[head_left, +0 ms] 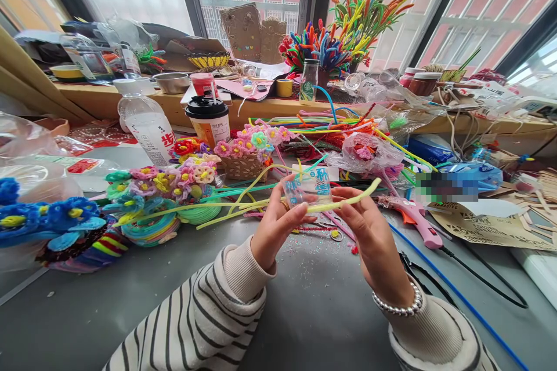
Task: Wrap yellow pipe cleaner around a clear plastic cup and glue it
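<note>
Between my hands, over the grey table, lies a clear plastic cup (321,181) with blue print, turned on its side. My left hand (275,231) grips one end of it, thumb in front and fingers behind. Pale yellow pipe cleaners (366,192) run along the near side of the cup; their long tails trail out past my left hand. My right hand (373,237) pinches the yellow strands at the cup's other end, and a short bent end sticks out beyond its fingers. Some of the fingers are hidden behind the cup.
A pink glue gun (420,223) with a black cord lies at the right, near a long blue pipe cleaner (455,290). Pipe-cleaner flower baskets (148,203) crowd the left. Behind stand a lidded paper cup (213,127), a plastic bottle (150,133) and loose pipe cleaners (322,124).
</note>
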A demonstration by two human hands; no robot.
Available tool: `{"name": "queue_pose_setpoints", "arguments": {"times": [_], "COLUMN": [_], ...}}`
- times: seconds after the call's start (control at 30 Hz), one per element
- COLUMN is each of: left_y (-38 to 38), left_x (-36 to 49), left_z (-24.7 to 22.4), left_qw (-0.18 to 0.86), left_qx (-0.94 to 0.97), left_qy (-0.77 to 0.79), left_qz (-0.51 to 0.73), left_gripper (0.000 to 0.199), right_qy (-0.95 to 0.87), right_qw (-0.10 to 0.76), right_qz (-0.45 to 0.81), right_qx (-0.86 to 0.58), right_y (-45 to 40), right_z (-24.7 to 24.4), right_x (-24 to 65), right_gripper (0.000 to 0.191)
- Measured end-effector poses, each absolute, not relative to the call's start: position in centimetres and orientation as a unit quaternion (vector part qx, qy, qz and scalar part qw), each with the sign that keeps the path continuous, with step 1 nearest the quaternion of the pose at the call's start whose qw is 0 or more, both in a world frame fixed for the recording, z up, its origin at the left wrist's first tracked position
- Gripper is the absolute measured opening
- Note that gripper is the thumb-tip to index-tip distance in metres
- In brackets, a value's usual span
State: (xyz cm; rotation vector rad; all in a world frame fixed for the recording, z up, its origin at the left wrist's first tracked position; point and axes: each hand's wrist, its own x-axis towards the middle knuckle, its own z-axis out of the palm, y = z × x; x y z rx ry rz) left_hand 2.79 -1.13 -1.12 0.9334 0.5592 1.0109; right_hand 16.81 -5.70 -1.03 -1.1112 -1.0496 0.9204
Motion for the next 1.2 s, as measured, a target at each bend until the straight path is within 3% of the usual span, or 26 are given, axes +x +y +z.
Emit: {"name": "queue_pose_setpoints", "arguments": {"times": [0.33,1.2], "left_y": [-1.1,-0.9], "left_x": [2.5,2.5], "left_z": [-1.3,-1.5], "left_qw": [0.795,0.856], "left_qx": [0.403,0.309], "left_qy": [0.213,0.164], "left_qz": [0.401,0.380], "left_gripper": [0.070,0.071], "right_qy": [-0.447,-0.451], "right_qw": [0.686,0.667], "right_qz": [0.396,0.398], "right_qx": [-0.416,-0.441], "right_y": [-5.4,-4.3], "right_z": [-0.1,-0.2], "right_x": [16.5,15.5], "right_gripper": [0.010,0.012]}}
